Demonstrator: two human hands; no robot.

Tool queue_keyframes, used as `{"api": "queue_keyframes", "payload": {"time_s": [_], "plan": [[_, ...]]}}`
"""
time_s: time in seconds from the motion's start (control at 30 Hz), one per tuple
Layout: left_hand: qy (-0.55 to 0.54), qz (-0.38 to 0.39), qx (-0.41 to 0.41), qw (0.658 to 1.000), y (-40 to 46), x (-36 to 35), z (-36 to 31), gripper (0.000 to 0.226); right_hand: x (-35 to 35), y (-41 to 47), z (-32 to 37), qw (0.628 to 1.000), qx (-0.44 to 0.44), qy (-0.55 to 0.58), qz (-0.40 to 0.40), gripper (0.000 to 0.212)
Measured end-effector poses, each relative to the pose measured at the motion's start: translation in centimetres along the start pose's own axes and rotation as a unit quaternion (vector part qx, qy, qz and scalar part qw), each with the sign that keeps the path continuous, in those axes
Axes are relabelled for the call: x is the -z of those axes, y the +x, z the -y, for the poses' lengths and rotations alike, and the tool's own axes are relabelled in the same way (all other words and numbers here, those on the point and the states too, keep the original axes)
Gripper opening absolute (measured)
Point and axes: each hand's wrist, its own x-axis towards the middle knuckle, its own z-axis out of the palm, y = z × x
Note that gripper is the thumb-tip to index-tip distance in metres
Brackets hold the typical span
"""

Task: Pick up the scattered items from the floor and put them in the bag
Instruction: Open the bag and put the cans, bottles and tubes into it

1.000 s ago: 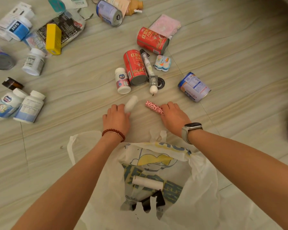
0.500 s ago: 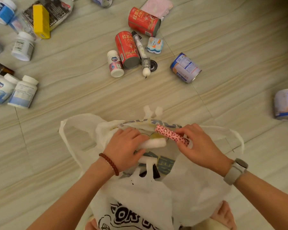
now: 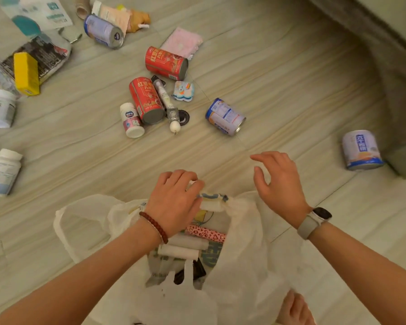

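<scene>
A white plastic bag (image 3: 242, 266) lies open on the floor in front of me. Inside it lie a pink leopard-print tube (image 3: 206, 232) and two white rolls (image 3: 178, 252). My left hand (image 3: 176, 202) grips the bag's far rim, fingers curled over the bunched plastic. My right hand (image 3: 279, 181) hovers just beyond the bag with relaxed fingers, holding nothing. Ahead on the floor lie two red cans (image 3: 145, 99), a blue-and-white can (image 3: 225, 117), a small white bottle (image 3: 131, 120) and a white pen-like tube (image 3: 165, 99).
Another blue-and-white can (image 3: 361, 150) lies at the right by a grey furniture base (image 3: 399, 95). White bottles (image 3: 2, 172), a yellow box (image 3: 26, 73), packets and a pink pouch (image 3: 182, 42) are scattered at the left and back. A bare foot (image 3: 295, 308) shows by the bag.
Both hands carried the white roll and the pink tube from the floor into the bag and let go. The right hand has lifted away; the left now holds the rim.
</scene>
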Motion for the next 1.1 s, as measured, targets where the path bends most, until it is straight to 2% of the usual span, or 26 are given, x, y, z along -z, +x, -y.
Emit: {"api": "queue_keyframes", "payload": {"time_s": [0.1,0.17,0.27,0.33,0.4,0.47,0.57,0.63,0.67,0.77,0.83,0.93,1.0,1.1], "plan": [[0.039,0.002,-0.053,0.998,5.3,0.6,0.1,0.03,1.5,2.7,-4.5,0.986,-0.143,-0.067,-0.048,0.037],[0.067,0.023,-0.093,0.993,9.1,0.5,-0.1,0.035,2.7,3.9,-8.0,0.966,-0.225,-0.11,-0.062,0.044],[0.085,0.027,-0.073,0.993,14.8,-0.2,-0.5,0.056,4.1,4.8,-13.3,0.939,-0.299,-0.151,-0.077,0.054],[0.058,0.037,-0.032,0.997,18.1,-0.8,-1.2,0.06,4.5,4.9,-16.0,0.924,-0.338,-0.164,-0.071,0.062],[0.05,0.085,0.019,0.995,20.6,-2.1,-1.3,0.061,4.6,4.9,-17.9,0.91,-0.372,-0.172,-0.061,0.071],[0.059,0.174,0.066,0.981,22.6,-3.2,-1.0,0.065,4.5,4.9,-18.8,0.896,-0.404,-0.171,-0.062,0.076],[0.079,0.25,0.062,0.963,23.8,-4.1,-0.7,0.084,4.4,5.2,-19.0,0.874,-0.475,-0.073,-0.079,0.077],[0.133,0.259,0.017,0.957,23.5,-4.3,-0.4,0.095,3.7,5.0,-18.3,0.887,-0.452,-0.065,-0.063,0.076],[0.156,0.24,-0.004,0.958,23.1,-4.4,-0.1,0.094,3.3,5.0,-17.7,0.902,-0.421,-0.077,-0.05,0.076],[0.153,0.171,-0.041,0.972,21.4,-4.4,1.2,0.073,1.8,4.9,-15.3,0.935,-0.342,-0.093,-0.005,0.075],[0.116,0.175,-0.019,0.978,20.2,-4.2,1.9,0.069,0.9,5.1,-13.6,0.942,-0.324,-0.082,0.016,0.075],[0.041,0.212,0.038,0.976,18.1,-3.7,2.5,0.078,0.2,5.7,-11.3,0.935,-0.352,0.029,0.017,0.078],[-0.033,0.194,0.086,0.977,16.3,-2.3,2.8,0.083,0.2,5.9,-9.5,0.931,-0.348,0.107,0.022,0.08],[-0.152,0.129,0.124,0.972,13.0,1.0,3.3,0.093,0.7,6.0,-5.7,0.937,-0.289,0.194,0.037,0.079]]}}
